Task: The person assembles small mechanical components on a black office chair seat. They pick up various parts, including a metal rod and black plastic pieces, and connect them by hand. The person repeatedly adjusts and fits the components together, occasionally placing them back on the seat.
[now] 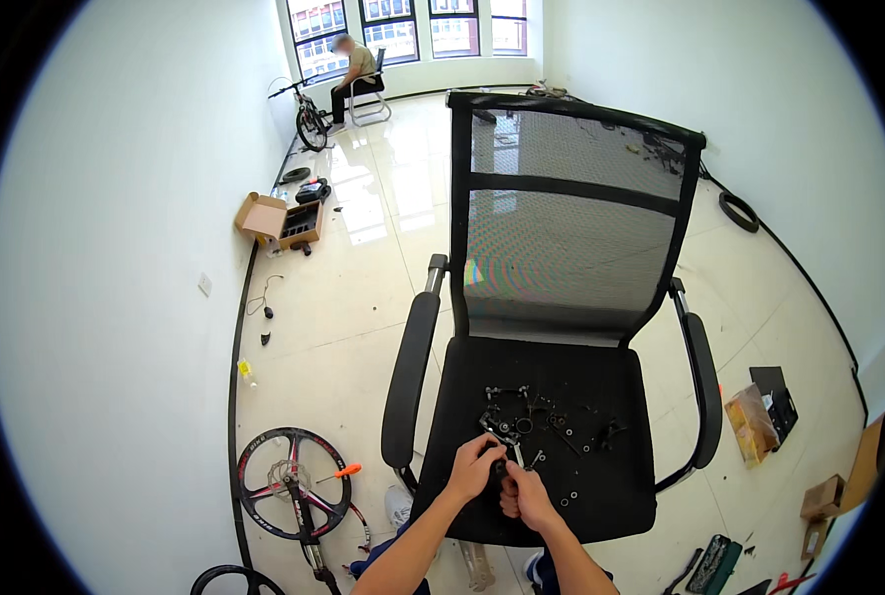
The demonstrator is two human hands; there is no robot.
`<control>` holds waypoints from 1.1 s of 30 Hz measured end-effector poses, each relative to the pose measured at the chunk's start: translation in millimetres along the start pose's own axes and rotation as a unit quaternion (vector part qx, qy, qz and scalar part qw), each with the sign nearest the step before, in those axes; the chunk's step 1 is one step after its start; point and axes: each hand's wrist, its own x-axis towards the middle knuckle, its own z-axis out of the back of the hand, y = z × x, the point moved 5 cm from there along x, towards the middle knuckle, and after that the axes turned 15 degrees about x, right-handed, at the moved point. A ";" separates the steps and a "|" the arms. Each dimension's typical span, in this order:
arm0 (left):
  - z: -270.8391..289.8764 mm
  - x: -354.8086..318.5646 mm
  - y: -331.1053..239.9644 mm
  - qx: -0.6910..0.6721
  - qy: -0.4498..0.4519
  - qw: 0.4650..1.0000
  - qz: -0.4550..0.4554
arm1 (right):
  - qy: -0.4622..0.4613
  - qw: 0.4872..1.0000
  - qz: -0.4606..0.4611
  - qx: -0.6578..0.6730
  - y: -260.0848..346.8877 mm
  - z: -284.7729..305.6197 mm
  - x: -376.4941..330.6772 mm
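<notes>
My left hand (473,469) and my right hand (528,497) meet over the front of a black chair seat (601,506). Between them is a small black part (499,468), pinched by the left fingers. The right hand is curled closed against the same part; its fingers hide most of it, so its exact kind does not show. Just beyond the hands lies a black and silver bicycle component (500,426). Small metal washers (569,498), bolts and dark pieces are scattered over the seat, with a black bracket-like part (611,432) to the right.
The chair's mesh back (571,248) and armrests (410,377) surround the seat. On the floor at left are a spoked wheel (247,496), an orange-handled screwdriver (347,470) and an open cardboard box (302,224). Far off, a person (360,67) sits beside a bicycle (311,124).
</notes>
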 end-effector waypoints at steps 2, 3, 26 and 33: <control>-0.5 2.6 3.2 -0.020 0.000 1.000 0.011 | -0.039 0.977 0.114 -0.176 5.3 3.4 3.4; -2.0 -0.7 6.5 -0.030 0.002 0.999 0.023 | -0.061 0.950 0.164 -0.257 5.9 4.7 1.1; 0.3 -15.3 1.4 0.088 -0.134 0.986 0.038 | -0.151 0.826 0.323 -0.436 10.2 -17.9 -9.2; 1.1 -17.3 -3.7 0.040 -0.090 0.995 -0.009 | -0.120 0.832 0.373 -0.392 6.3 -23.0 -15.9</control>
